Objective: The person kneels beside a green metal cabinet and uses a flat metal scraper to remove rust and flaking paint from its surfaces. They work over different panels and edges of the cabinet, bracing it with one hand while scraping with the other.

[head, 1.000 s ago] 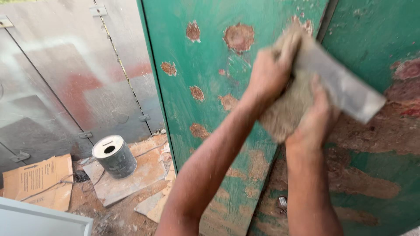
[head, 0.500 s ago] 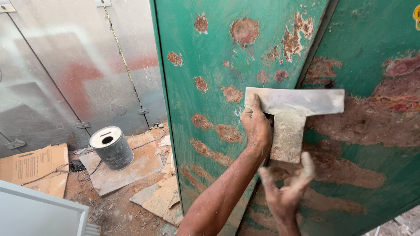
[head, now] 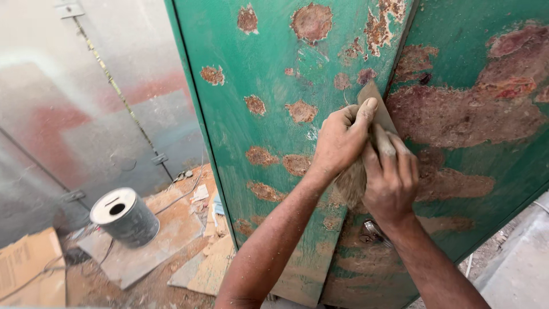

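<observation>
Head view: both hands' grip [head: 366, 154] now clamped together on scraper [head: 374, 106], blade upright.

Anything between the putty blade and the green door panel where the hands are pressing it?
Nothing visible. The left hand and right hand both grip the putty blade, whose tip lies right against the green door at the seam between its panels. Only brown filler patches cover the surface; the contact under the hands is hidden.

Putty knife [head: 373, 100], flat pale blade caked in brownish filler, stands nearly upright against the green metal door [head: 269, 131], tip by the seam. The door's paint is pocked with rusty-brown patches, some smeared with filler.
</observation>
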